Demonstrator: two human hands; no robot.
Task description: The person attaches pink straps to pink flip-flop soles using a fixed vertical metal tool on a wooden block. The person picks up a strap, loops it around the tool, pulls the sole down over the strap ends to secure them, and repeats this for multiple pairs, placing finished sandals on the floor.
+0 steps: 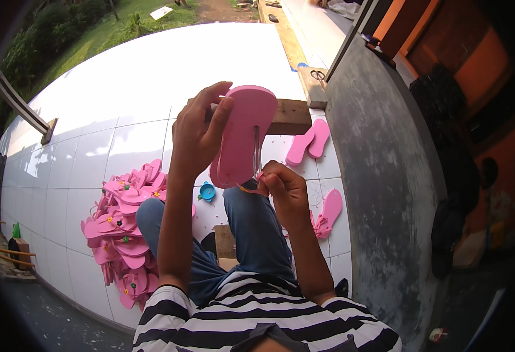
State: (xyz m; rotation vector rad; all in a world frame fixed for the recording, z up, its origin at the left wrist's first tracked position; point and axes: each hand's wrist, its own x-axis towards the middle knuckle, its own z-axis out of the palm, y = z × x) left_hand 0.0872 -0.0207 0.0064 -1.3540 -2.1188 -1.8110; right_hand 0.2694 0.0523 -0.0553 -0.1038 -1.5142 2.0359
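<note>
My left hand (197, 130) holds up a pink flip-flop sole (244, 120) by its left edge, thumb on the face towards me. Below it, my right hand (288, 190) is closed in a pinch on a pink flip-flop strap (261, 178). A thin, shiny metal tool (257, 151) runs from a spot in the middle of the sole down to the pinching fingers. Its lower end is hidden by those fingers. Part of the strap hangs under the sole's lower end, with a bit of yellow showing.
A large heap of pink flip-flops (125, 226) lies left of my legs. Right of me are two bare soles (307, 142) and a sole with straps (329, 214). A wooden block (291, 117) stands ahead, scissors (317, 75) beyond. A blue cup (207, 191) sits on the tiles.
</note>
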